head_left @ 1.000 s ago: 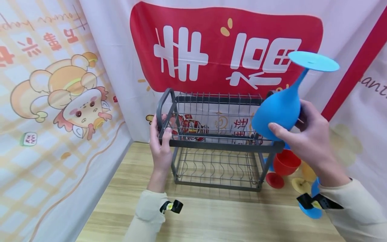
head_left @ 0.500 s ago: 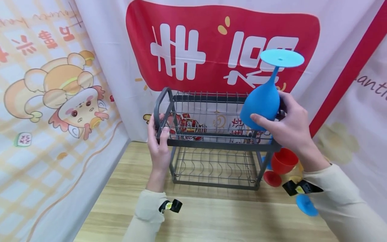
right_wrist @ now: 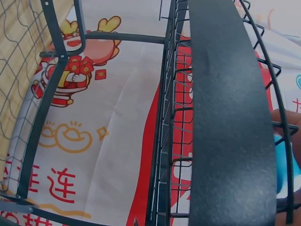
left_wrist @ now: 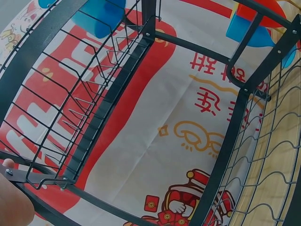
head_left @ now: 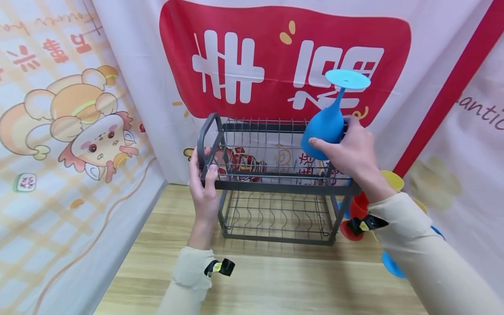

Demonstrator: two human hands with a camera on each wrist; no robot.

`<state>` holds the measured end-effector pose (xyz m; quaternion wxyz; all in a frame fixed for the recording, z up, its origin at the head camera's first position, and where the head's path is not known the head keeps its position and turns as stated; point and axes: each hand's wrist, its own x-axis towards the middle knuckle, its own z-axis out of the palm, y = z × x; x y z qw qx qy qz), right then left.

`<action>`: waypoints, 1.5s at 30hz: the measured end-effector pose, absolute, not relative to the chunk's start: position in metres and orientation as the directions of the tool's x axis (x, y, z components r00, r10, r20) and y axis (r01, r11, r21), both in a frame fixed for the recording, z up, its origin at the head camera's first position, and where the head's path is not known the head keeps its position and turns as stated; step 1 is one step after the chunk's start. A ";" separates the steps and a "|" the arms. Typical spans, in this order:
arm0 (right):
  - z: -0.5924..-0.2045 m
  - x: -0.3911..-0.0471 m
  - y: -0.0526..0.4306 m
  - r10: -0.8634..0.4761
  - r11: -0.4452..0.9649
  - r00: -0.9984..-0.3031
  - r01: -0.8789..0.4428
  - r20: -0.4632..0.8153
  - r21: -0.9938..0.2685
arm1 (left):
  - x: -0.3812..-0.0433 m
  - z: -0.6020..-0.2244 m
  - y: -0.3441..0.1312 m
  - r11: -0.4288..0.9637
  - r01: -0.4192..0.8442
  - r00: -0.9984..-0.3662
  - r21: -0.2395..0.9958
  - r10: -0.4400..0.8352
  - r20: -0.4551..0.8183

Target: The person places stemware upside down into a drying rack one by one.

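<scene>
In the head view my right hand (head_left: 352, 146) grips a blue goblet (head_left: 326, 127) by its bowl. The goblet is upside down and slightly tilted, its light blue foot uppermost, over the right part of the upper tier of a dark metal dish rack (head_left: 275, 188). My left hand (head_left: 204, 188) holds the rack's left end, thumb over the front corner and fingers behind it. Through the upper wires in the left wrist view, the blue goblet (left_wrist: 101, 16) shows at the top. The right wrist view has part of the goblet (right_wrist: 284, 165) behind the rack's edge.
Right of the rack, partly behind my right arm, stand a red goblet (head_left: 359, 208), a yellow goblet (head_left: 391, 179) and a blue foot (head_left: 393, 264). The rack's lower tier (head_left: 275, 218) has wavy wires. A printed cloth (head_left: 173, 131) hangs behind the wooden table (head_left: 252, 280).
My right hand has carried the upside-down blue goblet leftward and a little away, over the rack's upper tier. My left hand keeps its hold on the rack's left end.
</scene>
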<state>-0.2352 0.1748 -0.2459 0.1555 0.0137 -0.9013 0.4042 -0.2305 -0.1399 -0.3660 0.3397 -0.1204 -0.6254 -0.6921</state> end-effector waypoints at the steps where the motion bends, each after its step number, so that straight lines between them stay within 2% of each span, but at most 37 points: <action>1: -0.246 -0.236 0.174 0.102 0.676 -0.956 -0.136 0.275 -0.724 | -0.231 -0.366 -0.140 0.013 0.621 -0.740 0.784 -0.320 0.592; 12: -0.247 -0.245 0.172 0.090 0.776 -0.992 0.012 0.092 -0.630 | -0.231 -0.364 -0.137 0.009 0.620 -0.741 0.785 -0.324 0.589; 27: -0.246 -0.246 0.165 0.096 0.767 -0.994 0.043 0.049 -0.640 | -0.231 -0.365 -0.142 0.003 0.621 -0.738 0.784 -0.334 0.586; 32: -0.249 -0.244 0.164 0.130 0.758 -0.985 0.027 0.110 -0.652 | -0.230 -0.365 -0.141 0.011 0.608 -0.746 0.794 -0.333 0.576; 39: -0.255 -0.236 0.164 0.139 0.753 -0.959 -0.061 0.249 -0.655 | -0.228 -0.367 -0.141 0.034 0.583 -0.758 0.812 -0.336 0.559; 45: -0.262 -0.223 0.162 0.196 0.702 -0.876 -0.189 0.441 -0.687 | -0.227 -0.364 -0.141 0.029 0.579 -0.763 0.814 -0.333 0.554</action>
